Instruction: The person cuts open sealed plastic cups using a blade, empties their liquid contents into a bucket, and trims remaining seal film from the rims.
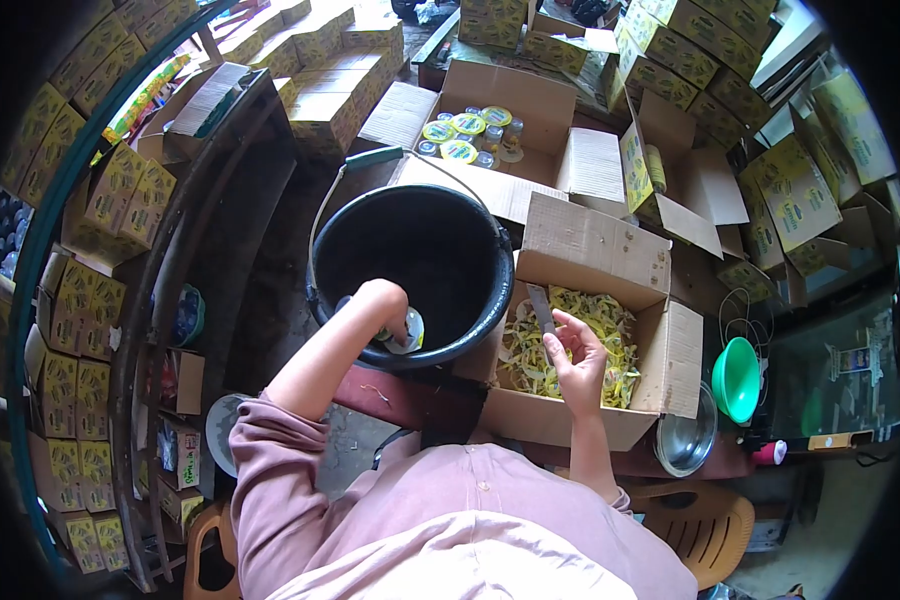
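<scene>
My left hand point(388, 308) reaches over the near rim of a black bucket point(498, 310), its fingers curled on a cup with a pale, greenish label point(410, 332). Most of that cup is hidden by the hand and the rim. A grey flat blade point(541, 309) is held upright in my right hand point(576, 358), between thumb and fingers. Below and behind that hand, an open cardboard box point(595, 232) contains a heap of yellow-green strips point(598, 325). The bucket's handle point(374, 157) stands raised at its far side.
Behind the bucket, an open carton point(510, 90) holds several lidded cups point(459, 150). A green bowl point(737, 380) and a glass bowl point(688, 440) sit to the right. Stacked cartons line the left side; a dark wooden bench point(255, 190) stands left of the bucket.
</scene>
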Demonstrator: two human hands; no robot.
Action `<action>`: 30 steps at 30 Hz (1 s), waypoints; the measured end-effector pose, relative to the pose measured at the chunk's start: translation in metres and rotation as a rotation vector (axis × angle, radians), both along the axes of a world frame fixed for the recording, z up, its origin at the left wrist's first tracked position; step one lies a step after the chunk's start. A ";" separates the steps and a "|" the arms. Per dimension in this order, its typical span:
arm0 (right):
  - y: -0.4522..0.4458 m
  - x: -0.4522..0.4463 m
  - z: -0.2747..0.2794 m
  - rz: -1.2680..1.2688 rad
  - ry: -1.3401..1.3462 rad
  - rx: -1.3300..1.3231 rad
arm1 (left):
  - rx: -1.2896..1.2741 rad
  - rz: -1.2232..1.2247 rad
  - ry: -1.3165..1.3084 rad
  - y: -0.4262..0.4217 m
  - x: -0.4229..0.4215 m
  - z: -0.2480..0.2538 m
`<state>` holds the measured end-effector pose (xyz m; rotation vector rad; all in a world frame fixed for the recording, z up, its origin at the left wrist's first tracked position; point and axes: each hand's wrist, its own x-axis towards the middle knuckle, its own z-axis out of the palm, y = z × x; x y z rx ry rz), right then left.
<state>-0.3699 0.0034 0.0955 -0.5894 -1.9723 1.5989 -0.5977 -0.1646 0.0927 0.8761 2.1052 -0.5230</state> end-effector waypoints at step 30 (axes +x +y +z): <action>0.009 -0.037 0.024 0.035 0.072 0.181 | 1.381 0.417 -0.053 -0.013 0.031 0.020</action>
